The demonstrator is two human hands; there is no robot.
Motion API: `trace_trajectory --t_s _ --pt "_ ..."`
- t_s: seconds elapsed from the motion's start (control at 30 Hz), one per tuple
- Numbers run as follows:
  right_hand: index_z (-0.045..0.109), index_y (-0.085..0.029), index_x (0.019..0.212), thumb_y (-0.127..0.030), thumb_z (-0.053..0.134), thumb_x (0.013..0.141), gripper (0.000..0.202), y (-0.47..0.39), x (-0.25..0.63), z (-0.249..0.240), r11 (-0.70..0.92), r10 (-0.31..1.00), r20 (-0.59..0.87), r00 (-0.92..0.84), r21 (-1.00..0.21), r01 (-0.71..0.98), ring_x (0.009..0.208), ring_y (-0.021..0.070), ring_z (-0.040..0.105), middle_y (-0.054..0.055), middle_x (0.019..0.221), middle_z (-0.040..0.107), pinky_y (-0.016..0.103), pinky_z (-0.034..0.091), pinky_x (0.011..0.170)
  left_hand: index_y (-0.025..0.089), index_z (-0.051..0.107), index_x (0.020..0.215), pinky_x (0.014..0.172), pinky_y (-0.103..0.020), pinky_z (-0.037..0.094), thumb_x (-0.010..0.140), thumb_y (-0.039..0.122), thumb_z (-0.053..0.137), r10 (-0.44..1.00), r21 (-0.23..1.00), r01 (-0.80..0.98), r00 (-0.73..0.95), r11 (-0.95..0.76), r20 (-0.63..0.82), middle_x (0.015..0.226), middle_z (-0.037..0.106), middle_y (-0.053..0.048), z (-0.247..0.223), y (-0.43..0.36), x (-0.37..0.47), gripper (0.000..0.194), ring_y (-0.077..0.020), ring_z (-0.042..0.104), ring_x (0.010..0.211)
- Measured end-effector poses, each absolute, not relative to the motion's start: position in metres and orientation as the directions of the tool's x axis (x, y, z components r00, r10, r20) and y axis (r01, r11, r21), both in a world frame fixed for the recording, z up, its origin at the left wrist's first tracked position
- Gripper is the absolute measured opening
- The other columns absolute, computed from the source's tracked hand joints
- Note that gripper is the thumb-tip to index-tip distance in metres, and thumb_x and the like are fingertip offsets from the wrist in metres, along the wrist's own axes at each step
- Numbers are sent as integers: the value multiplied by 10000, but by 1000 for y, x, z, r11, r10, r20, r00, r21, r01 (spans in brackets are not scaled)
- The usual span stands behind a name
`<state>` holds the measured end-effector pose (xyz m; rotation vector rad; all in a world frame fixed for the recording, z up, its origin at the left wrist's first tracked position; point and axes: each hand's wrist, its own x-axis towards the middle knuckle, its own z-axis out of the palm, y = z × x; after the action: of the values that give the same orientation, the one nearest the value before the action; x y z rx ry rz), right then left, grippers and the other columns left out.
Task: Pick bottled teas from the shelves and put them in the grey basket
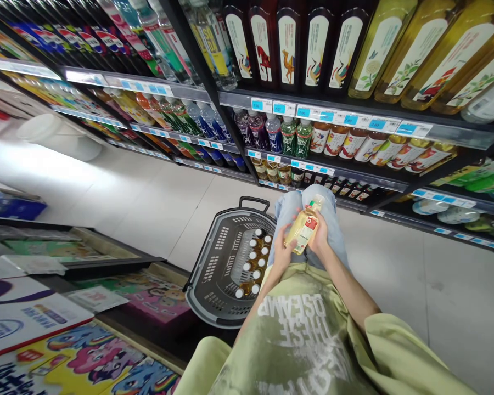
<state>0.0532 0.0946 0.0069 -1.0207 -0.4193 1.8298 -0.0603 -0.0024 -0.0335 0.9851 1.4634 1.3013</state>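
I see both hands, left hand [283,248] and right hand [320,237], gripping the bottle [303,226], cap tilted up-right; the basket [230,263] lies nearer the left.

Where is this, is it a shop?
Most likely a shop. Shelves of drinks carry blue price tags, and a shopping basket stands on the floor beside the person, who holds a bottle.

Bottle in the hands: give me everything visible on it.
The bottle is small, clear plastic by the look, filled with pale yellow liquid, with a light cap and a label bearing a red patch. It is tilted, cap up and to the right, above the knees. The left hand cups its lower end; the right hand grips its side. Label text is unreadable.
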Motion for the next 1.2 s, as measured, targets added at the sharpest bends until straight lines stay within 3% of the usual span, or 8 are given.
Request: trace_trajectory --t_s 0.2,0.53,0.8,0.97,1.2 --pt "687 -289 1088 -680 697 786 494 95 55 6 -483 870 -454 -195 -699 -527 986 364 813 88 1110 818 521 689 807 136 571 1486 649 -342 475 933 860 576 990 996 50 -124 79 -72 845 738 -45 -35 -3 -66 911 -221 606 668" --pt "667 -316 1060 -727 707 731 527 96 53 8 -495 863 -467 -192 -707 -505 1036 357 802 72 1092 812 516 697 807 136 585 1443 653 -339 460 918 925 548 987 995 69 -146 75 -64 787 721 -36 -33 0 -66 948 -224 599 655" --pt "682 -266 1078 -645 706 820 459 96 53 3 -481 866 -462 -189 -671 -564 996 328 803 78 1023 812 464 683 821 127 579 1430 630 -321 427 942 917 534 987 994 78 -149 76 -64 774 701 -30 -30 0 -64 930 -204 565 642" --pt "690 -264 1095 -603 768 782 468 96 52 3 -505 841 -503 -200 -595 -625 907 271 801 21 967 810 398 696 811 156 569 1456 661 -337 458 954 935 484 986 991 101 -146 91 -75 819 705 -36 -34 -3 -64 931 -215 590 681" --pt "678 -289 1101 -611 693 850 409 95 52 5 -520 836 -508 -207 -613 -595 959 283 804 39 1007 806 427 704 814 168 555 1470 656 -347 482 953 907 521 986 992 77 -142 101 -90 815 704 -33 -36 -4 -64 902 -221 609 675"
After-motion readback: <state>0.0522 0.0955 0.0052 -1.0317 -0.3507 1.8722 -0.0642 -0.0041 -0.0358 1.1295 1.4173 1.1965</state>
